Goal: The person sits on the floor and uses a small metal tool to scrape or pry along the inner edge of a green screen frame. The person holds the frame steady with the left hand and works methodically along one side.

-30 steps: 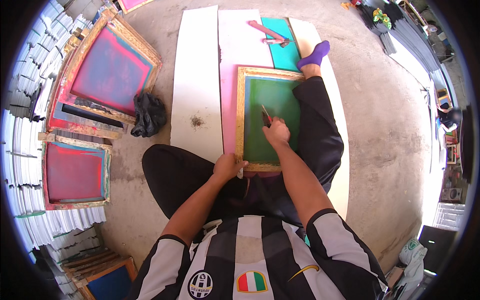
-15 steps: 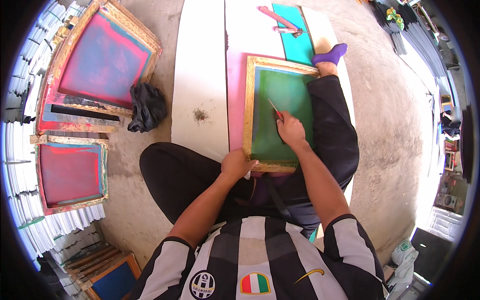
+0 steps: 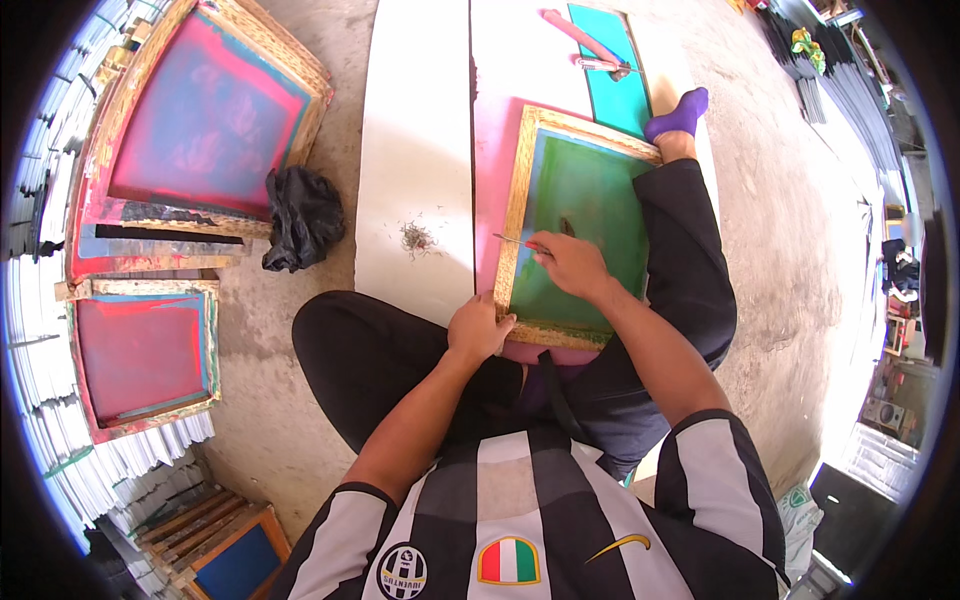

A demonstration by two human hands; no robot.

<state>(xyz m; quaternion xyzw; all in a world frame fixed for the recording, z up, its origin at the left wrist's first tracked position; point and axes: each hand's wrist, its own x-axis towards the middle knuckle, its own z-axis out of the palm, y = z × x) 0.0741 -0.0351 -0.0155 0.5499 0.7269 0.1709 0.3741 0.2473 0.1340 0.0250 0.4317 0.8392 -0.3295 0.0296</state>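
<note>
A wood-framed mesh screen [image 3: 512, 215] with a green face lies flat between my legs, slightly tilted in the view. My left hand [image 3: 480, 328] grips the near left corner of its frame, the thumb on top and the fingers over the outer side. In my right hand [image 3: 575, 266] is a screwdriver [image 3: 519, 241] with a red handle and thin metal shaft. Its shaft points left across the left rail of the frame; whether the tip touches the wood I cannot tell. My right fingers wrap the handle and hide most of it.
A small pile of dark bits [image 3: 416, 238] lies on the white board [image 3: 410, 130]. Beyond the screen, a hammer [image 3: 590, 40] and a pen-like item [image 3: 598, 65] rest by a teal panel [image 3: 608, 100]. More screens [image 3: 215, 110] and a black plastic bag [image 3: 303, 218] are at left.
My right hand has turned and shifted down on the view, so the screwdriver now points left over the left rail instead of up over the green mesh. My left hand stays on the corner.
</note>
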